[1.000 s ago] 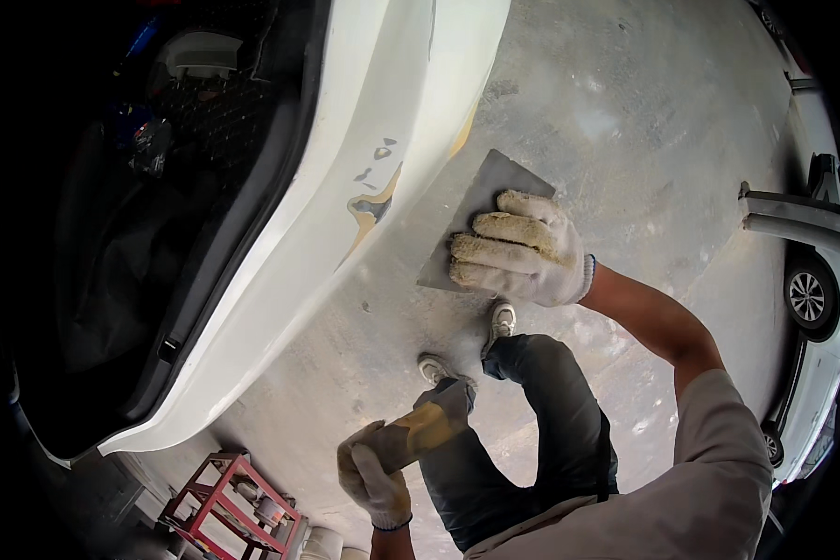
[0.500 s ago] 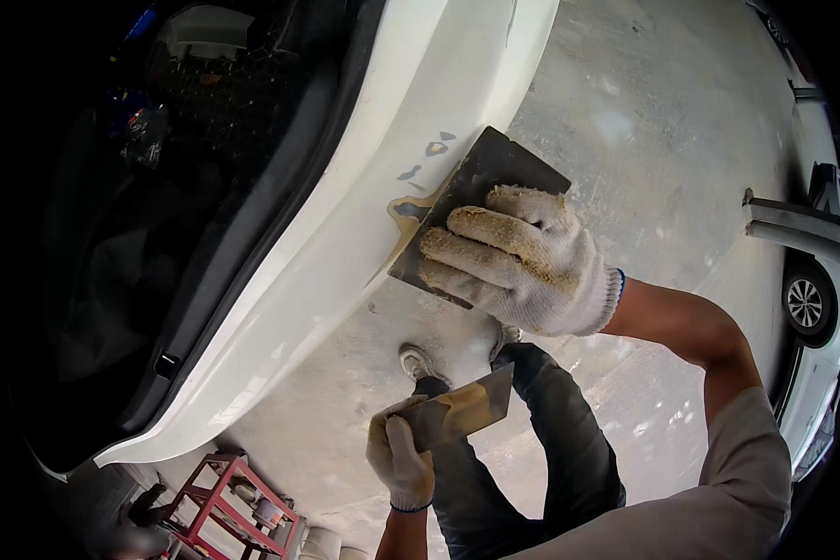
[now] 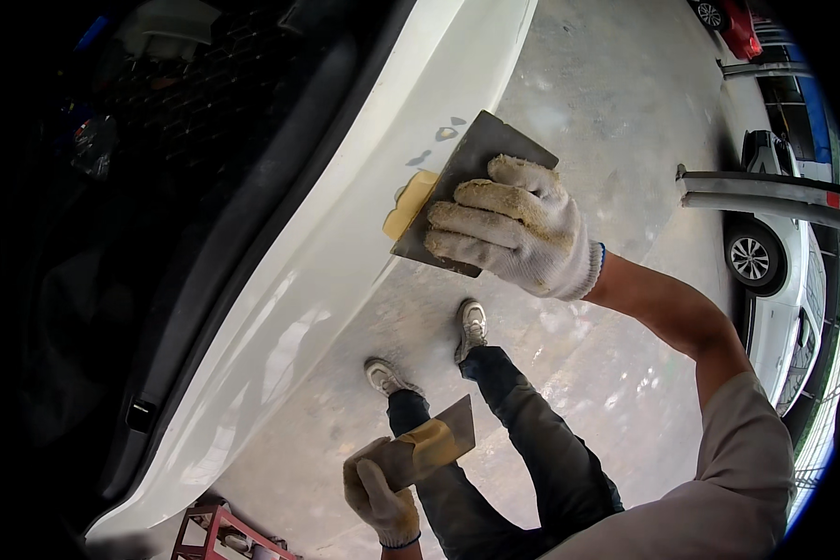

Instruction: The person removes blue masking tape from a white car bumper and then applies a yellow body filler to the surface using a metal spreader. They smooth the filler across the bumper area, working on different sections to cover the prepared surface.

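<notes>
White car panel (image 3: 317,289); beside it, right hand (image 3: 523,224), elbow slightly bent, fingers nearly together, laid flat, holding dark spreader (image 3: 481,149). Apart from panel, left hand (image 3: 380,493), fingers curled round smeared scraper (image 3: 459,424). On panel, yellow paste (image 3: 409,207).

I noted dark trousers (image 3: 543,450); above them, a beige short-sleeved shirt (image 3: 691,513); below them, pale shoes (image 3: 473,324); blue-edged white gloves (image 3: 551,238) bore yellowish stains (image 3: 509,195).
</notes>
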{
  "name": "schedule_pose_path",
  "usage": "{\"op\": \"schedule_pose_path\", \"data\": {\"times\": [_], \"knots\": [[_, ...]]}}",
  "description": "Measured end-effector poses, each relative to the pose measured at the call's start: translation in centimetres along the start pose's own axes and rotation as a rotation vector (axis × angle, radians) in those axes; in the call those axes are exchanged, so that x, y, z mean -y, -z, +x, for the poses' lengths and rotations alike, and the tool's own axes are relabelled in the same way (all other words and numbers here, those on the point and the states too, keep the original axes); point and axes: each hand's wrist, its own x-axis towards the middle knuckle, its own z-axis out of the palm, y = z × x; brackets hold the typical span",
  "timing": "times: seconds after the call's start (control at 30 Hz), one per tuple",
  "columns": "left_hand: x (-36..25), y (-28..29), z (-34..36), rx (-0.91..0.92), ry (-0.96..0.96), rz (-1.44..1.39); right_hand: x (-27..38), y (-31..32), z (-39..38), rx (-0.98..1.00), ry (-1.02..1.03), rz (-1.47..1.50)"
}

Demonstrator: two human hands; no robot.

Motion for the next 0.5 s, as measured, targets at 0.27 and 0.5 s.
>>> {"op": "schedule_pose_path", "data": {"times": [0.27,0.5], "knots": [[-0.2,-0.1,0.3,-0.006,0.04,-0.001,-0.5,-0.4,2.4,0.012,-0.015,0.004],[-0.4,-0.7,0.6,0.006,0.075,-0.053,-0.8,0.3,0.4,0.014,0.028,0.031]]}}
